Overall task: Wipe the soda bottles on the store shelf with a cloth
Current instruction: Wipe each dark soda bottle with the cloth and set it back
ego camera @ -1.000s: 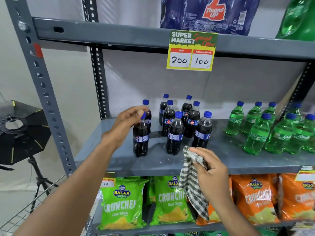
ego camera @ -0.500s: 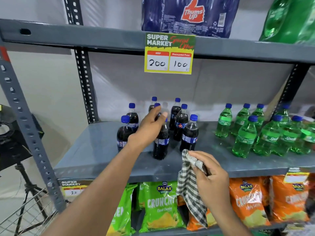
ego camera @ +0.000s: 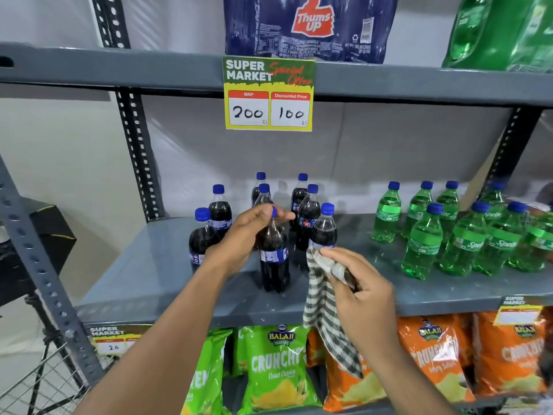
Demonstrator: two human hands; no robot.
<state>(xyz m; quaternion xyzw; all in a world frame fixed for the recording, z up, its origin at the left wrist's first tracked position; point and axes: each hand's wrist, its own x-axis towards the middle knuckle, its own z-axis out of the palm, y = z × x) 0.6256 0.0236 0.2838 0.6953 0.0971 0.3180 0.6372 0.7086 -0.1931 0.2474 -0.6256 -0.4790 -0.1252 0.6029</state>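
Several dark cola bottles with blue caps stand in a cluster on the grey middle shelf (ego camera: 155, 283). My left hand (ego camera: 245, 235) is wrapped around the neck and cap of the front cola bottle (ego camera: 273, 265), which stands nearest the shelf's front edge. My right hand (ego camera: 362, 298) grips a checked black-and-white cloth (ego camera: 324, 313) just right of that bottle; the cloth hangs down past the shelf edge. Another cola bottle (ego camera: 324, 227) stands right behind the cloth.
Several green Sprite bottles (ego camera: 425, 241) fill the shelf's right side. A price tag (ego camera: 268, 94) hangs from the upper shelf, under a Thums Up pack (ego camera: 311, 25). Green and orange chip bags (ego camera: 278, 366) fill the lower shelf. A perforated upright post (ego camera: 45, 280) stands at left.
My left hand let go of the leftmost cola bottle, moved right and closed on the front bottle's neck. My right hand with the cloth stayed just right of it.
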